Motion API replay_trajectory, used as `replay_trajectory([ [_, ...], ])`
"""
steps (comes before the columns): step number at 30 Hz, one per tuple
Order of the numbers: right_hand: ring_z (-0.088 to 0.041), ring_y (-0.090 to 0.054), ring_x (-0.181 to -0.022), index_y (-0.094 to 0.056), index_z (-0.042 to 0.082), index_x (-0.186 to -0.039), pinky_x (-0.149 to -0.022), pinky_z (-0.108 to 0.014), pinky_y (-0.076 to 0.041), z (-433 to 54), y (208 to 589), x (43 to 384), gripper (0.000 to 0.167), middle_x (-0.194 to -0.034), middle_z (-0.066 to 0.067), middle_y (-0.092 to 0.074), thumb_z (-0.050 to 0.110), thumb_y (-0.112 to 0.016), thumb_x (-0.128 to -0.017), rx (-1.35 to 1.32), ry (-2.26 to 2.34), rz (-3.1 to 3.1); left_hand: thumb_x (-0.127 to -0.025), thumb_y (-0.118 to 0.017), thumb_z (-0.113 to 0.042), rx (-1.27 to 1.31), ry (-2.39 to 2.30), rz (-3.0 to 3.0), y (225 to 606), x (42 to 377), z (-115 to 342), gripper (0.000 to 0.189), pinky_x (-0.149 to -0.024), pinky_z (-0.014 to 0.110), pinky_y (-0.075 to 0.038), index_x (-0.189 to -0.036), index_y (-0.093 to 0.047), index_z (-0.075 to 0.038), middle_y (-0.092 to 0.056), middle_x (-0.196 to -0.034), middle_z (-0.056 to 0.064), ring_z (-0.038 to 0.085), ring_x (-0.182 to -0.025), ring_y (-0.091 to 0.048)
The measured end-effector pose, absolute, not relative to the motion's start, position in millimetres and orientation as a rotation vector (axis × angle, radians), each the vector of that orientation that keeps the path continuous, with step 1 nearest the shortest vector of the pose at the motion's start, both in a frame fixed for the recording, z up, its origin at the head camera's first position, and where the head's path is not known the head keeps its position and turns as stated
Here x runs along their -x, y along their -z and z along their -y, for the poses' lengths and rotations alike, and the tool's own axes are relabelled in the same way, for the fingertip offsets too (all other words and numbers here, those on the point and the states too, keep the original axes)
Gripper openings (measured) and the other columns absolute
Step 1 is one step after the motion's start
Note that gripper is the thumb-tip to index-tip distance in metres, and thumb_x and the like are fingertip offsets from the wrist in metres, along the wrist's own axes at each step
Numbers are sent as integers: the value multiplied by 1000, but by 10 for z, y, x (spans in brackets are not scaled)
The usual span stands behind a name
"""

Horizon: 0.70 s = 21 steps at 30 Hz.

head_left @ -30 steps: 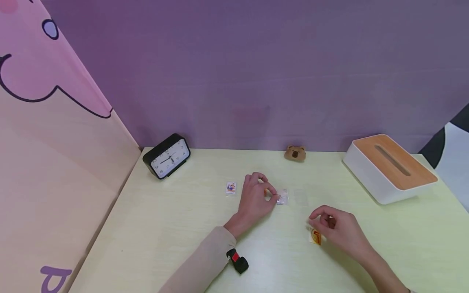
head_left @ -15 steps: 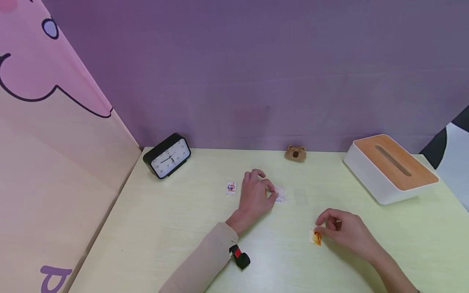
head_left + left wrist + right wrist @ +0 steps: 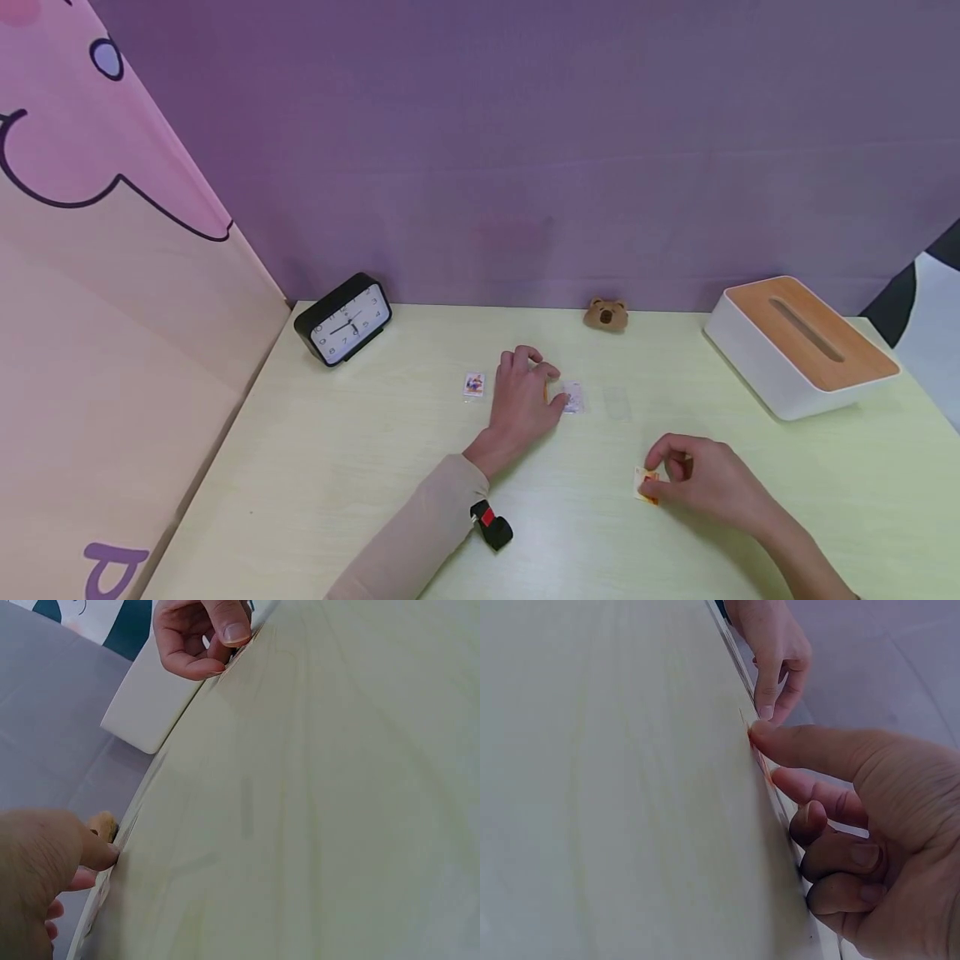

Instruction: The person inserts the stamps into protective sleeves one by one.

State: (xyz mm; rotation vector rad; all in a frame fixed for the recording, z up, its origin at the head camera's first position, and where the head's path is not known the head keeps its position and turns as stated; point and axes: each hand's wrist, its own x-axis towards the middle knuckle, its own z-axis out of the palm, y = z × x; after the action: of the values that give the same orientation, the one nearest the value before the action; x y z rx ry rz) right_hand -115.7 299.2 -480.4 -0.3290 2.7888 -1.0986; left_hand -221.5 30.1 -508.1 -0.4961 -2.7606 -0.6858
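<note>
Toward the middle of the table, my left hand point(image 3: 523, 404) rests with its thumb at the edge of a small whitish picture card in clear film point(image 3: 573, 398). The index finger stands apart from that thumb. Something orange shows partly behind this hand. Nearer the front right, my right hand point(image 3: 708, 483) has thumb and index finger at opposite edges of a small orange-and-white picture card point(image 3: 640, 483), which lies flat. In the right wrist view, only the card's thin reddish edge point(image 3: 760, 759) shows between thumb and index finger. The other right fingers are curled in.
Left of my left hand lies another small picture card point(image 3: 473, 385). A faint transparent square point(image 3: 617, 403) lies right of the whitish card. A black clock point(image 3: 343, 321), a brown bear-head figure point(image 3: 606, 315) and a white tissue box with a wooden lid point(image 3: 810, 342) stand farther back.
My right hand has drawn slightly right and lowered thumb and index finger onto the orange card. The whitish card has shifted slightly left with my left hand, whose index finger has parted from the thumb.
</note>
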Motion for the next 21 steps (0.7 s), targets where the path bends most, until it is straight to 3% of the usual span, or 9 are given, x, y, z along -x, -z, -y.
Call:
replay_trajectory([
  [12,-4,-43,-63,-75,18,-93,-61,-26,-37,-2979,4799,1134,26,-70,9,-47,25,-98,-84,213,1108,-2750,-97,-85,-26,546,789,2738,5023,2196,-380,14,-104,37,-48,-110,-85,-20,-61,-130,5,26,-116,-54],
  [21,-4,-45,-64,-72,19,-87,-62,-27,-37,-2994,4809,1148,23,-71,9,-49,18,-95,-88,239,1112,-2788,-97,-86,-41,543,805,2807,5004,2169,-590,19,-106,33,-45,-110,-85,-27,-61,-131,-1,22,-121,-50],
])
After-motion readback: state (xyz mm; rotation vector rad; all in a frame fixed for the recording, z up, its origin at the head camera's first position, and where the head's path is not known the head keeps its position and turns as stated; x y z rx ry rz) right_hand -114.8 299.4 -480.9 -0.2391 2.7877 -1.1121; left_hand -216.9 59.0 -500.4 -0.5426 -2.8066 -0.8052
